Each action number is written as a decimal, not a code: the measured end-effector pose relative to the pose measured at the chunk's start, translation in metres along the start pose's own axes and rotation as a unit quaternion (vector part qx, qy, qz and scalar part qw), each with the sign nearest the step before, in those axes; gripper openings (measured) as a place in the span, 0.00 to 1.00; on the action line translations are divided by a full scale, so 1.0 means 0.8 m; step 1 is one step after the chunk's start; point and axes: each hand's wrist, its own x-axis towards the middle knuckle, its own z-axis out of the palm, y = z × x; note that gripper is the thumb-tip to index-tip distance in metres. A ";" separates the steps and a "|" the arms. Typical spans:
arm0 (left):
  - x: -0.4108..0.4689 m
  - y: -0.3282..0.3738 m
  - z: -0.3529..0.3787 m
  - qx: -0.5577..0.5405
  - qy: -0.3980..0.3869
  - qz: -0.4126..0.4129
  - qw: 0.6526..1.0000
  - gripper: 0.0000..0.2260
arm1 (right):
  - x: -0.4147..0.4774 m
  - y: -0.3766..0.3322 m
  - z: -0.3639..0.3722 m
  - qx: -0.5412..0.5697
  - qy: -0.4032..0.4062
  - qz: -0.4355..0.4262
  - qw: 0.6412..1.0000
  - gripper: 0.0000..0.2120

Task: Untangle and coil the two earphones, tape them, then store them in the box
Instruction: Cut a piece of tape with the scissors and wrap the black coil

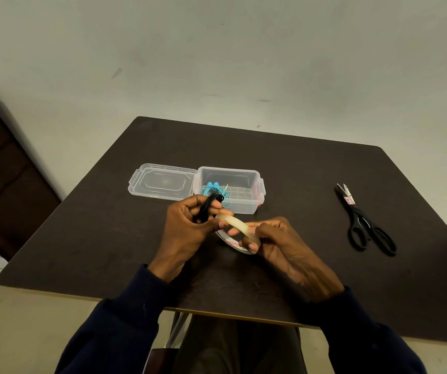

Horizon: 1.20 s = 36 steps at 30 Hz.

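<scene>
Sitting close at the bench (109, 238) edge, dark sleeves forward, both hands raised just above the top.

Right grip (279, 244): fingers curled round the roll of clear tape (237, 225), thumb and forefinger on its outer face, likely feeling for the loose end.

Left grip (187, 228): closed on the coiled black earphone (208, 206), bundle pinched between thumb and fingers so the loops cannot spring apart. One fingertip touches the roll, which steadies it. Coil and roll are held close together, presumably so a strip can go straight onto the bundle.

Judgement: black earphone coiled, not yet taped.

Just beyond the hands, the clear box (244, 207) stands open. Blue earphone (211, 188) lies coiled inside, toward its left end. That one looks done, though any tape on it is too small to see.

Lid (163, 182) lies flat just beside the box's left side, out of the way.

Scissors (365, 222) lie well apart to the right, within reach for cutting the strip.
</scene>
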 end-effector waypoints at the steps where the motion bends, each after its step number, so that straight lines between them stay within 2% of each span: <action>1: 0.000 0.000 0.000 0.003 0.001 0.004 1.000 0.17 | -0.001 0.000 0.003 0.003 0.010 -0.002 1.000 0.13; 5: -0.002 0.000 0.003 0.015 0.003 0.017 1.000 0.18 | -0.002 0.002 0.010 0.015 0.042 -0.007 0.999 0.17; 10: -0.003 -0.002 0.004 0.032 0.006 0.024 0.999 0.16 | -0.004 0.007 0.011 0.020 0.044 -0.018 0.999 0.11; 15: -0.004 -0.004 0.007 0.037 0.007 0.028 0.999 0.15 | -0.004 0.013 0.012 0.018 0.056 -0.034 0.998 0.15; 18: -0.006 -0.005 0.010 0.038 0.013 0.040 0.998 0.15 | -0.005 0.012 0.019 0.011 0.088 -0.047 0.995 0.10; 20: -0.006 -0.002 0.013 0.042 0.017 0.043 0.998 0.16 | -0.004 0.015 0.019 0.019 0.104 -0.054 0.993 0.09; 24: -0.002 0.001 0.011 0.035 0.012 0.034 0.999 0.16 | -0.005 0.010 0.015 0.075 0.047 -0.024 0.996 0.12; 28: -0.001 -0.003 0.004 0.026 0.020 0.024 0.999 0.14 | -0.005 0.003 0.011 0.077 0.010 -0.001 0.997 0.18; 36: -0.003 -0.007 0.006 0.026 0.022 0.027 0.999 0.17 | -0.007 0.006 0.020 0.065 0.059 -0.014 0.996 0.11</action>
